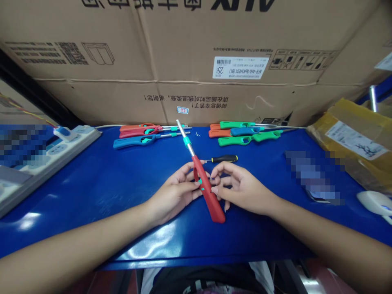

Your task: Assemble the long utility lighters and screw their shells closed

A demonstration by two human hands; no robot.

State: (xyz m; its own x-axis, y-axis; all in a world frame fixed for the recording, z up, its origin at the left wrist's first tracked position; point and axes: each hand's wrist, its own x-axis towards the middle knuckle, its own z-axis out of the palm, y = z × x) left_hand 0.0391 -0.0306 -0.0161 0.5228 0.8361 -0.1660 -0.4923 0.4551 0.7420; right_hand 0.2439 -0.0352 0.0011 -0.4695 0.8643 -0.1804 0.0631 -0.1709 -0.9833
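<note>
A red long-nosed gas lighter (213, 204) with a metal tube and a teal collar is held tilted above the blue table, its tube pointing away and to the left. My left hand (177, 188) is closed around its middle by the trigger opening, thumb on top beside the teal parts. My right hand (241, 185) is at the lighter's right side, fingers curled and thumb tip at the handle's edge. Whether the right fingers pinch anything small there, I cannot make out. Behind the hands lies a screwdriver (225, 158) with a black and yellow handle.
Red and blue lighters (134, 141) lie at the back left, green, orange and blue ones (234, 141) at the back right. A power strip (52, 151) runs along the left. A taped carton (358, 134), blurred phone-like object (315, 175) and white mouse (375, 203) are right. A large cardboard box (183, 69) stands behind.
</note>
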